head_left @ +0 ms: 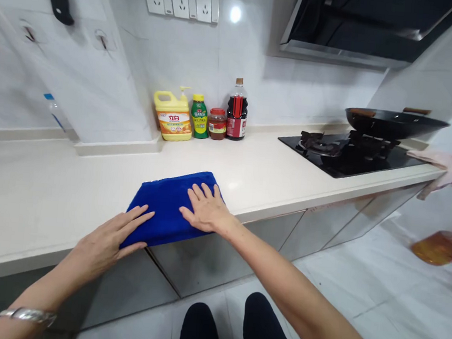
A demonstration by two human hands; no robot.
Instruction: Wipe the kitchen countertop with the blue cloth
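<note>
A folded blue cloth (166, 202) lies at the front edge of the pale countertop (50, 191). My left hand (106, 243) rests flat on the cloth's near left corner, fingers stretched out. My right hand (205, 209) lies flat on the cloth's right side, fingers spread. Neither hand grips anything.
A yellow detergent jug (173, 116), a green bottle (199, 116), a red-lidded jar (217, 123) and a dark sauce bottle (237, 110) stand by the tiled wall. A black wok (394, 122) sits on the gas hob (346, 153). An oil bottle (443, 246) stands on the floor at right.
</note>
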